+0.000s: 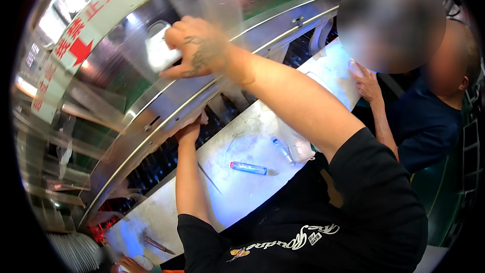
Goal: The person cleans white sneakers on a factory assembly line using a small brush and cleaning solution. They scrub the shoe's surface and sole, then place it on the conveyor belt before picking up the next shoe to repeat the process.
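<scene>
My right hand is raised over the metal rail, its fingers closed around a white, glossy, flat piece with a rounded end; the exact kind does not show. Lower down, my left hand reaches in beneath the rail's near edge, beside a row of dark upright rods. Most of its fingers are hidden there. On the pale worktable below my arms lies a blue-handled tool with a red end and a grey tip. A thin dark rod rests near my left forearm.
A curved metal rail with clear plastic sheets above it runs along the table's far side. A blue-ended tube and a slim knife-like tool lie on the table. A co-worker's hand is at right, another person's hand lower left.
</scene>
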Demonstrator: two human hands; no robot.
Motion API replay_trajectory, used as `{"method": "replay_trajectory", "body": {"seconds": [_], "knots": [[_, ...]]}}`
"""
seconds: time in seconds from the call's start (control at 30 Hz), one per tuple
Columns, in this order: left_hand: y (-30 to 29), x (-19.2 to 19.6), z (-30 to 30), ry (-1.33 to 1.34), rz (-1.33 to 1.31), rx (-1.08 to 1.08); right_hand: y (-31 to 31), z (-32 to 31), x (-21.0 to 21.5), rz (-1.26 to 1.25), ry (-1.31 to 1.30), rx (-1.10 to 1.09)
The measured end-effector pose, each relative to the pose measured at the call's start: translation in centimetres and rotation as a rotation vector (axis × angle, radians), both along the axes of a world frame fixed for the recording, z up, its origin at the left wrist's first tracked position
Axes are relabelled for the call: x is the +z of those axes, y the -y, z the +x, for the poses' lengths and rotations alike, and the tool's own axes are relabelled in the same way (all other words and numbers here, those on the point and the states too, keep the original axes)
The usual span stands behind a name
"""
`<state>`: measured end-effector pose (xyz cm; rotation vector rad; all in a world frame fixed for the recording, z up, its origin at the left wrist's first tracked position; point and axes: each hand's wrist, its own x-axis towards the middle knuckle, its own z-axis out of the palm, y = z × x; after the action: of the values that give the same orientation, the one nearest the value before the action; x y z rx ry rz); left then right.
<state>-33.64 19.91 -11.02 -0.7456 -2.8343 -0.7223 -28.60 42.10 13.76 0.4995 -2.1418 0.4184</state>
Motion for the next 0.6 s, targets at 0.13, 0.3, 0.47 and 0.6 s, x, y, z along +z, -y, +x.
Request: {"method": "replay_trajectory", "body": {"seconds": [0.13, 0.3, 0.47, 0.6], "knots": [[-2.0, -7.0, -5.0, 0.234, -0.192, -0.223, 0.2, -0.8, -0.5, -0.024, -0.045, -0.036], [0.7, -14.6, -9.2, 0.455, -0.031, -0.137, 1.3, -0.3, 0.6, -0.015, 0.168, -0.101], [-2.6, -9.8, -4.6, 0.641, 0.366, 0.042, -0.5, 0.7, -0.3, -0.029, 0.154, -0.152], [2.0, -6.5, -1.7, 0.329, 0.137, 0.063, 1.3, -0.8, 1.1, -0.110, 0.283, -0.141]]}}
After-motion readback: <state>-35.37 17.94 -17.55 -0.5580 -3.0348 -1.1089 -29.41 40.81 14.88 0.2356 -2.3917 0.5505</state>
